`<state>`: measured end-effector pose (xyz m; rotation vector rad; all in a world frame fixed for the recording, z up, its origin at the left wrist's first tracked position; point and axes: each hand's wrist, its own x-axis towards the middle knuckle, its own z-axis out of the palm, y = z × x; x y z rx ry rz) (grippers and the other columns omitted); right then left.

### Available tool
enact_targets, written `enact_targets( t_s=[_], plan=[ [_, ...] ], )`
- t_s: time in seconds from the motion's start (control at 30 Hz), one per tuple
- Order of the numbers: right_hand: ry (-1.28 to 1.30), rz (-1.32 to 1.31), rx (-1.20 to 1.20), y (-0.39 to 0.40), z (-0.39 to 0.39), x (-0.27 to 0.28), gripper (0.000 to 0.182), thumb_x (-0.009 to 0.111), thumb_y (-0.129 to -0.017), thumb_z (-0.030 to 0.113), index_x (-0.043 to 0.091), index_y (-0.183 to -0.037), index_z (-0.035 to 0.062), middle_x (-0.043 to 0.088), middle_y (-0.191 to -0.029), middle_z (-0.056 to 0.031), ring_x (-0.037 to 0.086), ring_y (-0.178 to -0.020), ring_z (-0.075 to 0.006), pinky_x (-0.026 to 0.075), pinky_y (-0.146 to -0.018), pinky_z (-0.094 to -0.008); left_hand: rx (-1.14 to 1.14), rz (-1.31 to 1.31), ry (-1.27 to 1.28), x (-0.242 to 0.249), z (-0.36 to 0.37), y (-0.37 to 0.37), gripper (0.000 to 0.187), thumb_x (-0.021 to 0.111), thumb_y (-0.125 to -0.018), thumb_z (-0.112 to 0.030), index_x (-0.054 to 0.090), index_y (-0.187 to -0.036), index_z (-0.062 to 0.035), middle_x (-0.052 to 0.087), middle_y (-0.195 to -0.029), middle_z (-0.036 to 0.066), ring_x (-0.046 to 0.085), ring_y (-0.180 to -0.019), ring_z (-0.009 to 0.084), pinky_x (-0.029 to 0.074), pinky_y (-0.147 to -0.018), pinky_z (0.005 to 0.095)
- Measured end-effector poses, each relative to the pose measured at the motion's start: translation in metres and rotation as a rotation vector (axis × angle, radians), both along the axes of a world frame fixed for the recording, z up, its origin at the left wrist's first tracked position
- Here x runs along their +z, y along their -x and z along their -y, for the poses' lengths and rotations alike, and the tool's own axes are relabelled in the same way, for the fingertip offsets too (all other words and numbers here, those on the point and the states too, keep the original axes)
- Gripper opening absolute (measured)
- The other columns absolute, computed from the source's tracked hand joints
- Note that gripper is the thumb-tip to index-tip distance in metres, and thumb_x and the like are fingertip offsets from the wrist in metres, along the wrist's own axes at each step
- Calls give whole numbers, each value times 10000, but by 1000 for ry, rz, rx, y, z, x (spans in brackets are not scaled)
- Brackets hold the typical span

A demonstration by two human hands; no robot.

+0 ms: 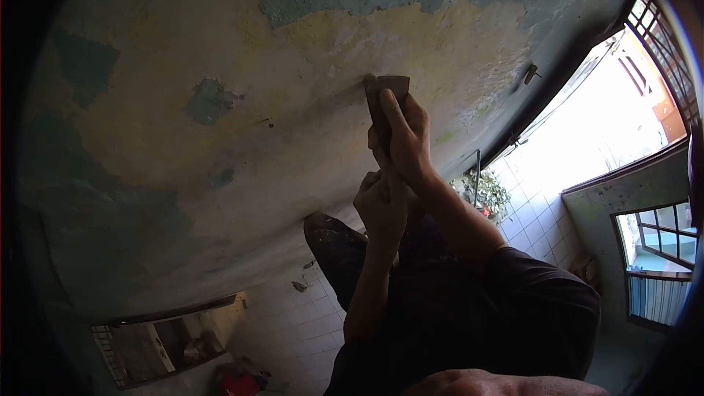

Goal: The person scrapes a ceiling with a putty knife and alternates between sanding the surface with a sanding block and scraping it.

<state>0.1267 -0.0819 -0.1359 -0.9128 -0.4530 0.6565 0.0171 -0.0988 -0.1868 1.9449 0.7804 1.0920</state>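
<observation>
A flat, wide-bladed scraper (pixel 394 83) touches or nearly touches the wall (pixel 293 95), which shows patches of peeling green paint over a yellowish, whitish surface. My right hand (pixel 408 138) is closed around the scraper near its blade, with the thumb stretched along it. Just below, my left hand (pixel 383 205) is closed at the lower end of the tool, close to my right wrist. The handle is mostly hidden by both hands.
A nail (pixel 270 125) and a small fitting (pixel 531 74) stick out of the wall. To the right are a bright opening, a plant (pixel 490 194) and a barred window (pixel 664 238). White floor tiles (pixel 301 323) and a red object (pixel 240 384) lie below.
</observation>
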Motion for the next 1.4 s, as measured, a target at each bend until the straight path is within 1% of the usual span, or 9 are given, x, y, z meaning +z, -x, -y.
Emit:
enact_targets(
  t_s=[0.17,0.27,0.43,0.6,0.63,0.7,0.9,1.07,1.4],
  plan=[
    [67,15,45,2,6,-9,340,548,-1077,354,530,-1054,16,601,-583,-97,489,-347,-131,345,-326,-274,62,44,-6,-15,9,-2,353,562,-1025,-140,661,-766,78,618,-640,185,623,-619,282,459,-608,409],
    [52,31,25,-1,3,2,304,571,-1070,337,565,-987,45,599,-599,-42,551,-446,-110,419,-415,-248,35,30,-3,-8,2,-2,332,562,-1021,-136,652,-788,83,619,-649,184,618,-615,282,453,-601,409],
    [-30,-3,-25,-6,2,35,301,572,-1070,330,563,-981,43,595,-598,-40,549,-446,-108,422,-413,-248,43,82,15,30,-4,-14,352,557,-1027,-136,618,-755,80,604,-638,177,598,-593,274,435,-588,418],
    [131,10,77,3,13,4,312,576,-1066,343,569,-1000,39,594,-593,-49,556,-452,-108,425,-416,-250,46,74,-21,-13,12,-1,347,551,-1023,-136,613,-757,78,597,-643,172,585,-576,265,424,-576,413],
    [132,6,77,3,9,-1,312,576,-1066,343,569,-1000,39,594,-593,-49,556,-452,-108,425,-416,-250,73,54,31,-16,15,2,342,552,-1021,-133,611,-761,81,599,-651,175,585,-577,265,421,-576,411],
    [82,19,17,8,4,-10,337,562,-1071,350,547,-1044,14,595,-585,-85,490,-356,-124,342,-324,-271,58,40,32,-14,9,3,343,552,-1022,-135,607,-764,84,602,-661,180,587,-582,261,421,-578,411],
    [12,7,-17,0,0,28,337,568,-1069,355,557,-1065,18,593,-588,-85,493,-364,-121,347,-333,-270,60,77,25,13,1,-9,341,554,-1019,-137,596,-769,91,598,-662,188,591,-595,255,415,-577,405],
    [84,26,42,9,7,-5,336,564,-1071,352,551,-1065,17,595,-590,-88,492,-362,-120,347,-333,-271,90,67,63,-19,11,1,359,548,-1019,-139,595,-750,94,599,-650,190,593,-597,267,418,-576,405],
    [92,1,101,9,8,5,345,559,-1072,353,541,-1046,10,602,-591,-95,490,-355,-124,347,-331,-273,86,50,64,-10,14,5,369,540,-1027,-145,602,-756,97,599,-655,175,587,-592,249,418,-576,417]
  ],
)
